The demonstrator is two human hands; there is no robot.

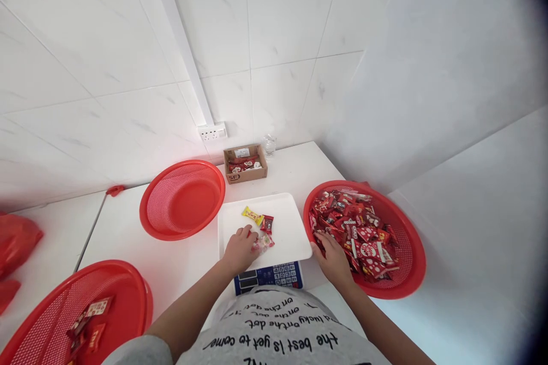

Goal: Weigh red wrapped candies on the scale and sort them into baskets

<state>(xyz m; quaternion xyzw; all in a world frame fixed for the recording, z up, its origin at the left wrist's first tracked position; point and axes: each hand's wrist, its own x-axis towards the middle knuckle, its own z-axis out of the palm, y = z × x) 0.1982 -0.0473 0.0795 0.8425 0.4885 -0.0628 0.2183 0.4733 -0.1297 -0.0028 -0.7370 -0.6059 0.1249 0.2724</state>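
Note:
My left hand (241, 250) is over the white weighing tray (289, 228) of a scale. Its fingers are curled down at a clear-and-pink wrapped candy (264, 243) and look closed on its edge. Just beyond the fingertips lie a yellow wrapped candy (252, 215) and a dark red packet (267, 224). At the near left rim of a red basket (413, 239) heaped with red candy packets (370, 251) is my right hand (334, 262). Its fingers are loosely apart over the rim, touching the packets, with nothing visible in its grasp.
Below the tray shows the blue scale keypad (274, 276). A red basket (184, 199) stands back left; another basket (128, 279) at front left holds a few packets. A small cardboard box (246, 174) sits near the wall. Red bags (17, 242) lie far left.

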